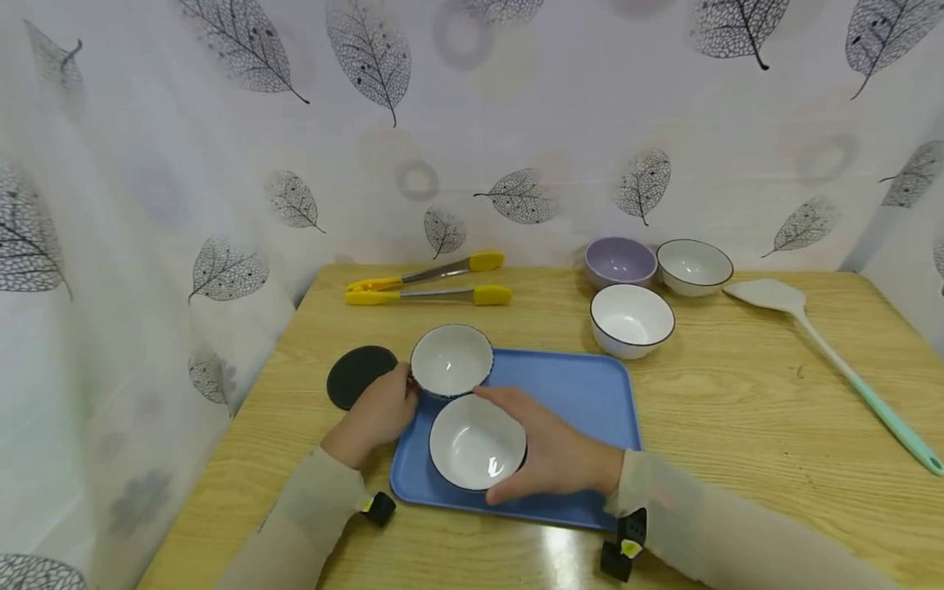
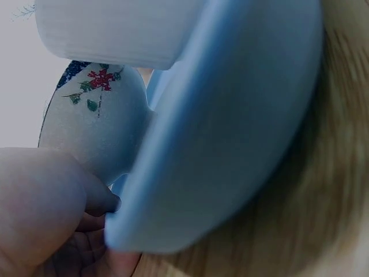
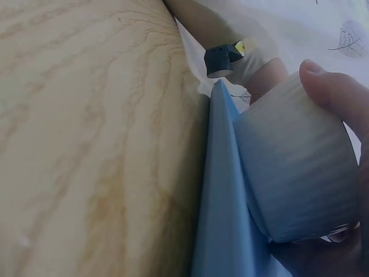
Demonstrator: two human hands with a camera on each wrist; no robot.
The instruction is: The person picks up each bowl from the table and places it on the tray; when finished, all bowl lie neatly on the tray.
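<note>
On a blue tray point(image 1: 583, 393) stand two bowls. The nearer white bowl point(image 1: 472, 442) has a dark rim; my right hand point(image 1: 556, 451) holds it from the right, thumb and fingers spread around its side. In the right wrist view its ribbed outer wall point(image 3: 300, 167) rests on the tray. Behind it is a speckle-rimmed bowl point(image 1: 451, 360), whose outside shows a red flower and leaves point(image 2: 101, 81) in the left wrist view. My left hand point(image 1: 379, 410) pinches the tray's left edge beside that bowl, thumb at the rim and fingers partly hidden below.
A dark round disc point(image 1: 357, 373) lies left of the tray, partly behind the left hand. Yellow-tipped tongs point(image 1: 435, 295) lie at the back. Back right stand a purple bowl point(image 1: 619, 262) and two white bowls, one nearer point(image 1: 632, 319), one farther point(image 1: 693, 266). A green-handled spatula point(image 1: 833, 352) lies at right.
</note>
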